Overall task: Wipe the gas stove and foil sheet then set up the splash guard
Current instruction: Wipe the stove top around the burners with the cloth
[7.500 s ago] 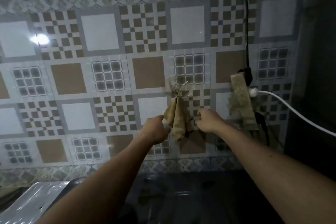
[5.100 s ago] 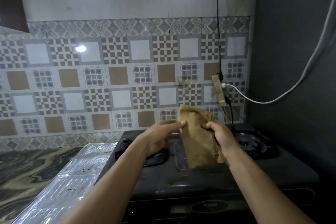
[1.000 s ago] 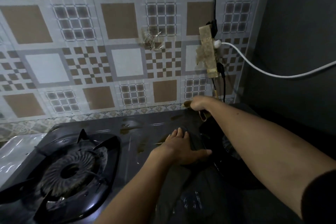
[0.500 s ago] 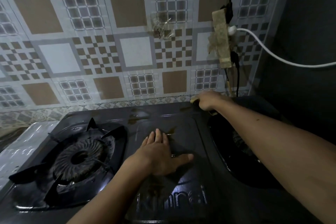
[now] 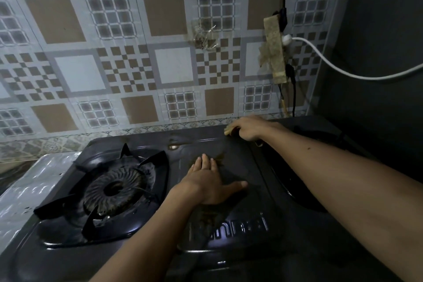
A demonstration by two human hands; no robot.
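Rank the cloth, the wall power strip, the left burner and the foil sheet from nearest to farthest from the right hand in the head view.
From the right hand:
1. Cloth, gripped in it at the stove's back edge.
2. Power strip, on the wall above.
3. Left burner, lower left.
4. Foil sheet, at the far left.

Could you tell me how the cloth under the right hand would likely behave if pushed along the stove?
The cloth is bunched under the right hand, so it is probably floppy and light. It would likely slide easily over the glossy stove top, though the brownish stains might drag.
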